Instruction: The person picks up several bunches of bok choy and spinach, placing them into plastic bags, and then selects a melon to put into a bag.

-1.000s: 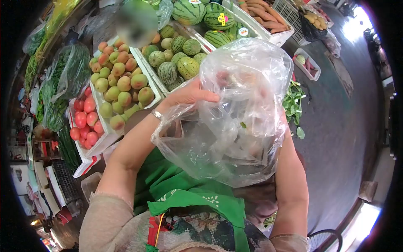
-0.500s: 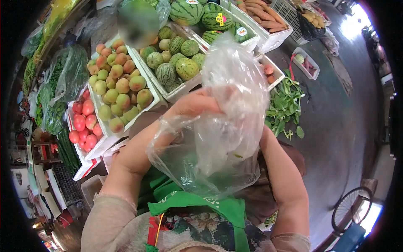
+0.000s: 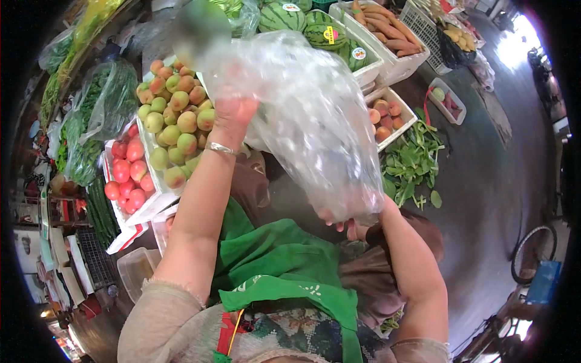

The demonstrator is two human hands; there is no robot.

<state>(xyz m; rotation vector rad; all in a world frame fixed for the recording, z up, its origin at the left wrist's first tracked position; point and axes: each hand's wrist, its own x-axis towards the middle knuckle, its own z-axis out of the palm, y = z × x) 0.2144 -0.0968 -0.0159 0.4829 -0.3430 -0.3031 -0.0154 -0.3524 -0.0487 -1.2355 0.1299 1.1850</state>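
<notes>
A large clear plastic bag (image 3: 308,115) is stretched out in front of me, from upper left to lower right. My left hand (image 3: 237,107) grips its upper left part; the fingers are partly behind the plastic, and a bracelet circles the wrist. At the bag's lower right end is my right hand (image 3: 354,225), with some fingertips showing beneath the plastic and the rest covered by it. Beyond the bag lie watermelons (image 3: 282,18), partly hidden by it. A green apron (image 3: 278,254) covers my lap.
Boxes of peaches (image 3: 178,124) and tomatoes (image 3: 128,175) stand on the left. A smaller peach box (image 3: 387,118), leafy greens (image 3: 414,160), a carrot box (image 3: 387,30) and a small tub (image 3: 446,100) are to the right. A wheel (image 3: 532,254) shows at far right.
My left hand has moved up and left, and my right hand shows lower down at the other end. The bunched bag is now spread out between them.
</notes>
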